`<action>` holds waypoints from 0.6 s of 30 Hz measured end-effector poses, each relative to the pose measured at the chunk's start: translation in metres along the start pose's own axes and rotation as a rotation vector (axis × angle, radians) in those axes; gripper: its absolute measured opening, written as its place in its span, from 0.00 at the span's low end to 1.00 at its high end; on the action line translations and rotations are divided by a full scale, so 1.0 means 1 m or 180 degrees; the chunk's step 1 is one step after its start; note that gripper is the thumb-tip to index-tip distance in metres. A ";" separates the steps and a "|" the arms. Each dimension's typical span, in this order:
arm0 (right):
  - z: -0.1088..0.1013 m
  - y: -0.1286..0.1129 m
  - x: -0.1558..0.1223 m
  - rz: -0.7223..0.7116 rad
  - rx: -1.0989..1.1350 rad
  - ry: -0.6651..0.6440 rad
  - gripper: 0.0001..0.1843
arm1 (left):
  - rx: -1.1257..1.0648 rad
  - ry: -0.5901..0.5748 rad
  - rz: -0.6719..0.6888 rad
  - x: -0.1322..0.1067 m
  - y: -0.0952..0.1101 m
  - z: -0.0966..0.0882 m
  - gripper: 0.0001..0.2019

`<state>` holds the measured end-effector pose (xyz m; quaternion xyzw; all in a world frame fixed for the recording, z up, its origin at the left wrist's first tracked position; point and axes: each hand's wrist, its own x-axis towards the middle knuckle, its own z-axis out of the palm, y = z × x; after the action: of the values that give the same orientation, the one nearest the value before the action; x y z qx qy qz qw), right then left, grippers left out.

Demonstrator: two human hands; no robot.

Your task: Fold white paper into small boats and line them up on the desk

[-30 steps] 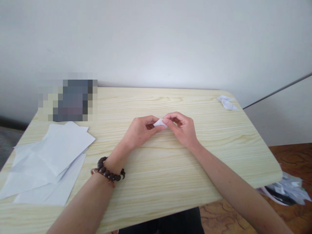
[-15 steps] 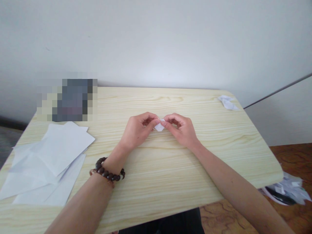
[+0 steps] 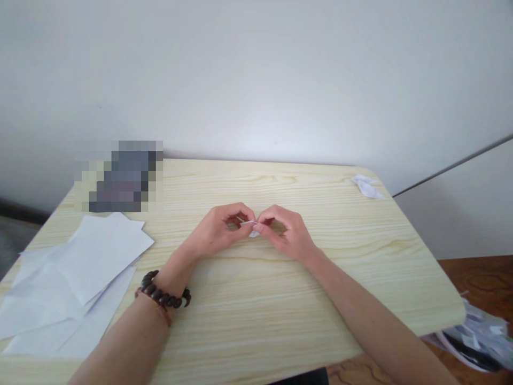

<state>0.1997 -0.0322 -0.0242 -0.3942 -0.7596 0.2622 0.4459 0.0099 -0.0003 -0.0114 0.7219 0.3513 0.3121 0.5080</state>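
Both of my hands meet over the middle of a pale wooden table. My left hand, with a dark bead bracelet on its wrist, pinches one side of a small folded white paper piece. My right hand pinches the other side with thumb and forefinger. The paper is held just above the tabletop and is mostly hidden by my fingertips.
A loose stack of white paper sheets lies at the table's left. A blurred dark object sits at the back left. A crumpled white paper rests near the back right corner. Paper scraps in a container lie on the floor at right.
My fingers have closed tighter on the small paper, which now shows as a thinner, flatter piece. The view has tilted so the table sits lower in the picture.
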 end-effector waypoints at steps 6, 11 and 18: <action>0.000 -0.002 0.001 -0.0358 -0.0236 0.0228 0.05 | -0.0177 0.0128 -0.0099 -0.002 0.006 0.002 0.10; -0.001 -0.003 0.001 -0.0347 -0.0263 0.0626 0.05 | -0.0546 0.0576 0.0060 -0.001 0.007 0.003 0.10; -0.004 0.008 0.000 0.0310 0.0391 0.1302 0.04 | -0.0984 0.1281 -0.0135 0.002 0.001 0.000 0.13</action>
<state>0.2059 -0.0283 -0.0283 -0.4475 -0.6160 0.2437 0.6007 0.0111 0.0012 -0.0106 0.5514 0.4086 0.4888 0.5387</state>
